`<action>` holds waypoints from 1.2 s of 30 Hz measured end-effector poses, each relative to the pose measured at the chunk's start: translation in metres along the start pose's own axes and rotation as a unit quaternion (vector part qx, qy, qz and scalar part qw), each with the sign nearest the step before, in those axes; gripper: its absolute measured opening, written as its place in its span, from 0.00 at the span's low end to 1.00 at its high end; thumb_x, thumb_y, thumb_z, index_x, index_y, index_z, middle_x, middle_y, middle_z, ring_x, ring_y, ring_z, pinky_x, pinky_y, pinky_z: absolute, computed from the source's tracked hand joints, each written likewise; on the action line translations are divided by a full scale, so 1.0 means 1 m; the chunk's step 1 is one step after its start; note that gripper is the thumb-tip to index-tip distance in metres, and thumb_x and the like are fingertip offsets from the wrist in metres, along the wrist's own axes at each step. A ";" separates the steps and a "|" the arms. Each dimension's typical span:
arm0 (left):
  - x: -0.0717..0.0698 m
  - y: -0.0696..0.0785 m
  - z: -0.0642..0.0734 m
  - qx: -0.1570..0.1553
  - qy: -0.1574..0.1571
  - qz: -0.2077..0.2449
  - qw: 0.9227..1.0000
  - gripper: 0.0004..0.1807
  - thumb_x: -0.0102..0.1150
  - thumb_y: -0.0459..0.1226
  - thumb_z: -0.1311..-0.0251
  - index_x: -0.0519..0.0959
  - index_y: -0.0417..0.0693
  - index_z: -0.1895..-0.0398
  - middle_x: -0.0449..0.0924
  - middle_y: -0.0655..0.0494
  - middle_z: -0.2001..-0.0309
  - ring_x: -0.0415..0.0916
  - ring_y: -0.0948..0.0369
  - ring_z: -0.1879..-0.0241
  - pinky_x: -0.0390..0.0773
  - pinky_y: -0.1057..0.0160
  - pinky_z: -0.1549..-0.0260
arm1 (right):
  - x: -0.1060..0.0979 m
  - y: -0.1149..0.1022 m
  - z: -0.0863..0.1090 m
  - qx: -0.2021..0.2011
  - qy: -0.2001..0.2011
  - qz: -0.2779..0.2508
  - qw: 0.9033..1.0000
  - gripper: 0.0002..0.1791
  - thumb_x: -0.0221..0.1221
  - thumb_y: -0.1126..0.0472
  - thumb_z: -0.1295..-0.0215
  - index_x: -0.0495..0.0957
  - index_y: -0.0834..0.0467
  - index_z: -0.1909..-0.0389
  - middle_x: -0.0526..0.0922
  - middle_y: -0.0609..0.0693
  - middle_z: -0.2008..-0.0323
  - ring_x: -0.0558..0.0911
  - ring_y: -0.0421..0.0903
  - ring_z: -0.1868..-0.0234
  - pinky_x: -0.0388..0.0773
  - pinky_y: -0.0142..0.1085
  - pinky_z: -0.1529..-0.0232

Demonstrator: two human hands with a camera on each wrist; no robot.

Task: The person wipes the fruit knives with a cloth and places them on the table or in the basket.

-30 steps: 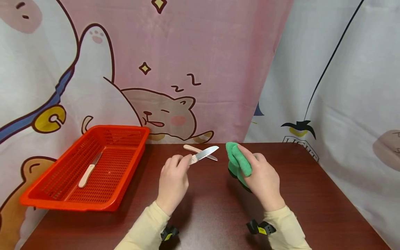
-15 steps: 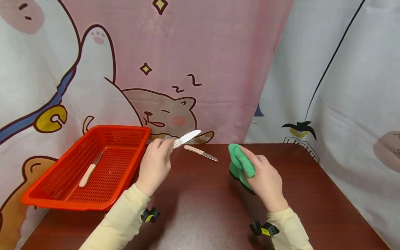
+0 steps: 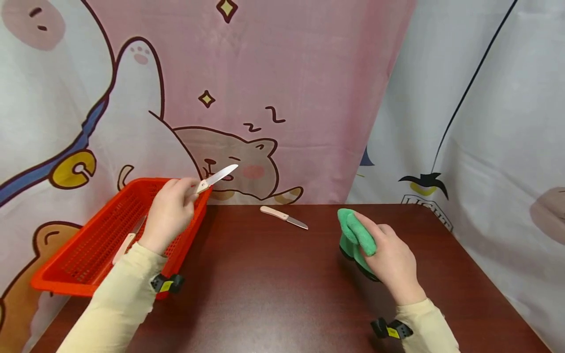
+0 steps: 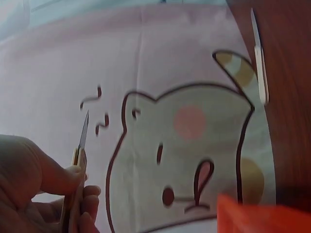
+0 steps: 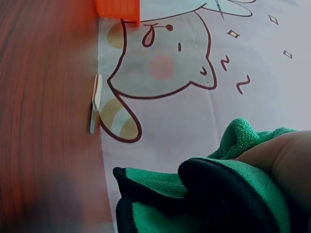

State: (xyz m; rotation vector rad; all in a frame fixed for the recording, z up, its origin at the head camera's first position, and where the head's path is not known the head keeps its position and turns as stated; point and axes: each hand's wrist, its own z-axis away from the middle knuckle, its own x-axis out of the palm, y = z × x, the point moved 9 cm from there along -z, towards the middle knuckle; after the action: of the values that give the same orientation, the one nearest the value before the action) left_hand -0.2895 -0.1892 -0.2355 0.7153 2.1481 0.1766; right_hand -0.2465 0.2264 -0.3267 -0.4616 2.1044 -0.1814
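Observation:
My left hand (image 3: pixel 169 213) grips a small knife (image 3: pixel 217 177) by its pale handle, over the right side of the red basket (image 3: pixel 66 287). The blade points up and to the right. In the left wrist view, thumb and fingers pinch the handle. My right hand (image 3: pixel 394 262) holds a folded green cloth (image 3: pixel 359 238) with dark edging above the right part of the table. A second knife (image 3: pixel 125 247) lies in the basket, partly covered by my left forearm. On the table near its back edge lies a third knife (image 3: pixel 284 216), its blade to the right.
The dark brown table (image 3: pixel 265 294) meets a cartoon-printed curtain (image 3: pixel 309 98) at the back. The basket stands at the table's left side with a raised rim. A small black device (image 3: pixel 167 283) is strapped to each wrist.
My left hand has carried its knife leftward and up, from beside the table knife to over the basket. My right hand has shifted slightly right and down with the cloth.

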 end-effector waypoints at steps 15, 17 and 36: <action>-0.016 -0.089 -0.002 -0.107 -0.074 -0.015 0.991 0.12 0.56 0.30 0.34 0.79 0.37 0.49 0.80 0.37 0.61 0.74 0.45 0.66 0.71 0.48 0.67 | -0.006 0.020 0.006 0.018 -0.019 0.004 1.000 0.41 0.69 0.64 0.48 0.69 0.42 0.31 0.78 0.61 0.57 0.80 0.56 0.67 0.69 0.44 0.83; -0.013 -0.102 0.000 -0.126 -0.086 -0.010 0.988 0.12 0.55 0.32 0.32 0.78 0.37 0.48 0.80 0.39 0.61 0.73 0.47 0.67 0.71 0.51 0.70 | -0.006 0.021 0.006 0.018 -0.021 0.006 1.000 0.41 0.69 0.64 0.47 0.69 0.41 0.31 0.79 0.61 0.57 0.79 0.55 0.67 0.69 0.44 0.82; 0.021 -0.211 0.035 -0.263 -0.154 0.001 0.952 0.16 0.52 0.33 0.34 0.75 0.29 0.48 0.76 0.32 0.55 0.70 0.42 0.62 0.71 0.49 0.66 | -0.001 0.028 0.012 0.022 -0.032 0.013 0.999 0.41 0.69 0.63 0.46 0.68 0.41 0.30 0.78 0.60 0.56 0.79 0.54 0.70 0.68 0.41 0.82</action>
State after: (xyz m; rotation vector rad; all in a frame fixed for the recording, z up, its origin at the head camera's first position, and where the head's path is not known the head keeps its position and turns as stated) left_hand -0.3636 -0.3561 -0.3483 0.3986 1.6938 0.5753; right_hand -0.2432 0.2527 -0.3405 -0.4097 2.0390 -0.1947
